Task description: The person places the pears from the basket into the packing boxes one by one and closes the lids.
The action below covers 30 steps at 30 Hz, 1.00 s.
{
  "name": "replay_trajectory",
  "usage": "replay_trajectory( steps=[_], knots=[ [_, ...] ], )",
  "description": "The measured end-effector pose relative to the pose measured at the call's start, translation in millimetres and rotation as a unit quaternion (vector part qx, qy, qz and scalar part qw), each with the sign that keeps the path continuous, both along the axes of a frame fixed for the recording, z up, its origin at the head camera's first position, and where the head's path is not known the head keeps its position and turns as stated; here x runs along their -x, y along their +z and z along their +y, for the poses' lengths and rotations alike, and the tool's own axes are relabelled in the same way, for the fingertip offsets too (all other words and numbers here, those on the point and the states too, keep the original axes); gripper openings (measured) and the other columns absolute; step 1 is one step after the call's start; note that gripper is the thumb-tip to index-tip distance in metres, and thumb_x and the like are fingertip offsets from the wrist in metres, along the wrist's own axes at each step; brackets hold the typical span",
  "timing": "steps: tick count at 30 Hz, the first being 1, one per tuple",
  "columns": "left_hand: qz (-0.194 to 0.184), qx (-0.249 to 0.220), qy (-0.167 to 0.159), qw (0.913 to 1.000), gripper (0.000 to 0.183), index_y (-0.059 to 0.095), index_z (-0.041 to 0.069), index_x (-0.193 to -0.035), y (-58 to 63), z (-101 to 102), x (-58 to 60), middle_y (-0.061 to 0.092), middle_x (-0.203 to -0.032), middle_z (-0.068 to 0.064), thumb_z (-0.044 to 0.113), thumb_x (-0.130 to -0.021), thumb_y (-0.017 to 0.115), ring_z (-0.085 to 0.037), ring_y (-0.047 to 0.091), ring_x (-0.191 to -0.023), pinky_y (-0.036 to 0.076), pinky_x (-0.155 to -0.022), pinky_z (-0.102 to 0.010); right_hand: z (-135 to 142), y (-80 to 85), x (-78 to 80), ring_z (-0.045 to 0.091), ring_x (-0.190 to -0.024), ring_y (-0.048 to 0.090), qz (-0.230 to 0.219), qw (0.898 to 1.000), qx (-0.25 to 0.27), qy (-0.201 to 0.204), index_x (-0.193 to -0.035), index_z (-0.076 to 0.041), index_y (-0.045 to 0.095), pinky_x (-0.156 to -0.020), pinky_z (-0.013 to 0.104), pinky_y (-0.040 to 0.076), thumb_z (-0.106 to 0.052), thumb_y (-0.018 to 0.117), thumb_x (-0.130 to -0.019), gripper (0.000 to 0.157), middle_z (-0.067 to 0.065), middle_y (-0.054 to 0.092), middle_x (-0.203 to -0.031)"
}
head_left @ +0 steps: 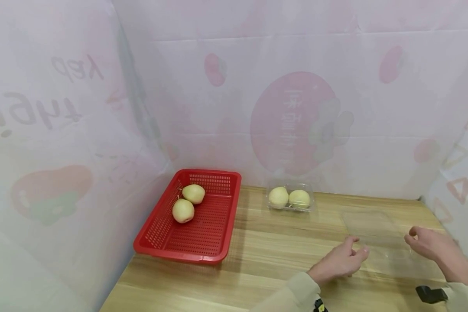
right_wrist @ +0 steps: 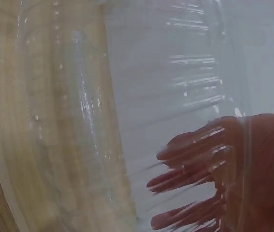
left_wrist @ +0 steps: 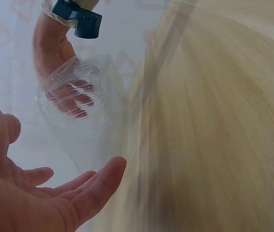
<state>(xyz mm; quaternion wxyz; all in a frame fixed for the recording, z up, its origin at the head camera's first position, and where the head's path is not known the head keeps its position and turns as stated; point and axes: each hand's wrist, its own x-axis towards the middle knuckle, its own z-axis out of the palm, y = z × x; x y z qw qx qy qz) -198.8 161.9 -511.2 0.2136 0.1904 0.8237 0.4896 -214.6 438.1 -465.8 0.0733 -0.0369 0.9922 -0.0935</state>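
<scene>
A clear plastic clamshell box stands opened at the right of the table, between my two hands. My left hand is at its left side, thumb and fingers apart, holding nothing. In the left wrist view, the fingers reach toward the clear plastic. At the box's right side is my right hand, fingers loosely bent. The right wrist view shows these fingers extended behind a ribbed wall of clear plastic, which fills much of that view.
A red plastic basket with two pale yellow pears stands at the left. At the table's back, a clear box holds two more pears. Printed white curtains enclose the wooden table at the back and sides.
</scene>
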Motion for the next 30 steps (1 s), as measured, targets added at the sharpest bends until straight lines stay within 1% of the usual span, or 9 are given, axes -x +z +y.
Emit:
replay_trajectory(
  steps=[3, 6, 10, 15, 18, 22, 24, 28, 30],
  knots=[
    [-0.001, 0.006, 0.005, 1.0, 0.049, 0.038, 0.035, -0.144, -1.8, 4, -1.9, 0.068, -0.111, 0.011, 0.054, -0.099, 0.043, -0.011, 0.06, -0.061, 0.047, -0.059, -0.026, -3, -0.4, -2.5, 0.046, -0.089, 0.064, -0.037, 0.999, 0.02, 0.006, -0.109, 0.013, 0.057, -0.071, 0.055, 0.047, -0.026, 0.042, -0.1, 0.042, 0.031, 0.066, -0.103],
    [-0.005, 0.004, 0.011, 0.9999, 0.047, 0.039, 0.037, -0.143, -2.6, 7, -3.4, 0.067, -0.11, 0.01, 0.053, -0.099, 0.043, -0.012, 0.059, -0.061, 0.046, -0.057, -0.028, -5, -2.4, -3.9, 0.048, -0.092, 0.063, -0.048, 0.997, 0.051, 0.015, -0.112, 0.015, 0.057, -0.074, 0.055, 0.048, -0.025, 0.043, -0.102, 0.043, 0.034, 0.064, -0.106],
    [-0.006, 0.003, 0.017, 0.9998, 0.047, 0.04, 0.037, -0.142, -2.6, 8, -3.9, 0.067, -0.11, 0.01, 0.053, -0.099, 0.044, -0.011, 0.059, -0.062, 0.045, -0.058, -0.027, -9, -4.1, -5.1, 0.048, -0.093, 0.063, -0.036, 0.996, 0.081, 0.031, -0.112, 0.015, 0.058, -0.076, 0.056, 0.05, -0.023, 0.044, -0.102, 0.042, 0.035, 0.064, -0.106],
    [0.005, 0.002, 0.018, 0.9998, 0.046, 0.043, 0.032, -0.142, -3.3, 10, -3.7, 0.067, -0.108, 0.008, 0.052, -0.1, 0.043, -0.007, 0.059, -0.067, 0.046, -0.063, -0.027, -15, -4.4, -9.6, 0.044, -0.09, 0.065, -0.014, 0.996, 0.084, 0.04, -0.109, 0.012, 0.061, -0.074, 0.053, 0.051, -0.021, 0.046, -0.101, 0.037, 0.03, 0.067, -0.1],
    [0.023, 0.007, 0.013, 0.9996, 0.047, 0.045, 0.027, -0.141, -3.0, 10, -4.0, 0.067, -0.099, 0.005, 0.052, -0.101, 0.041, -0.005, 0.058, -0.07, 0.047, -0.066, -0.026, -15, -6.1, -11.5, 0.041, -0.087, 0.066, -0.008, 0.995, 0.083, 0.046, -0.107, 0.011, 0.061, -0.071, 0.05, 0.051, -0.02, 0.048, -0.1, 0.034, 0.03, 0.067, -0.099],
    [0.038, 0.007, 0.012, 0.9992, 0.048, 0.049, 0.024, -0.138, -1.8, 10, -4.8, 0.064, -0.087, 0.004, 0.053, -0.101, 0.039, -0.005, 0.056, -0.067, 0.046, -0.066, -0.025, -14, -7.0, -13.5, 0.038, -0.086, 0.066, -0.014, 0.995, 0.083, 0.046, -0.107, 0.009, 0.062, -0.069, 0.048, 0.051, -0.021, 0.049, -0.1, 0.033, 0.03, 0.067, -0.101],
    [0.038, 0.007, 0.015, 0.9991, 0.047, 0.051, 0.024, -0.135, -1.0, 10, -5.1, 0.064, -0.089, 0.003, 0.054, -0.101, 0.04, -0.006, 0.056, -0.068, 0.046, -0.066, -0.026, -13, -6.8, -13.7, 0.039, -0.087, 0.066, -0.019, 0.995, 0.084, 0.047, -0.107, 0.009, 0.062, -0.069, 0.048, 0.051, -0.021, 0.049, -0.1, 0.034, 0.03, 0.066, -0.102],
    [0.034, 0.018, 0.026, 0.9989, 0.044, 0.053, 0.027, -0.13, 0.9, 8, -5.1, 0.064, -0.106, 0.002, 0.056, -0.099, 0.041, -0.006, 0.057, -0.085, 0.048, -0.073, -0.029, -13, -5.8, -14.3, 0.037, -0.088, 0.066, -0.033, 0.995, 0.087, 0.046, -0.109, 0.009, 0.062, -0.07, 0.047, 0.052, -0.023, 0.049, -0.101, 0.035, 0.026, 0.067, -0.101],
    [0.032, 0.019, 0.027, 0.9989, 0.043, 0.053, 0.028, -0.129, 0.7, 7, -4.4, 0.063, -0.109, 0.002, 0.056, -0.099, 0.043, -0.006, 0.057, -0.09, 0.048, -0.074, -0.029, -12, -6.3, -15.5, 0.035, -0.086, 0.066, -0.033, 0.994, 0.088, 0.048, -0.109, 0.009, 0.062, -0.069, 0.045, 0.051, -0.023, 0.049, -0.101, 0.035, 0.024, 0.068, -0.098]
  ],
)
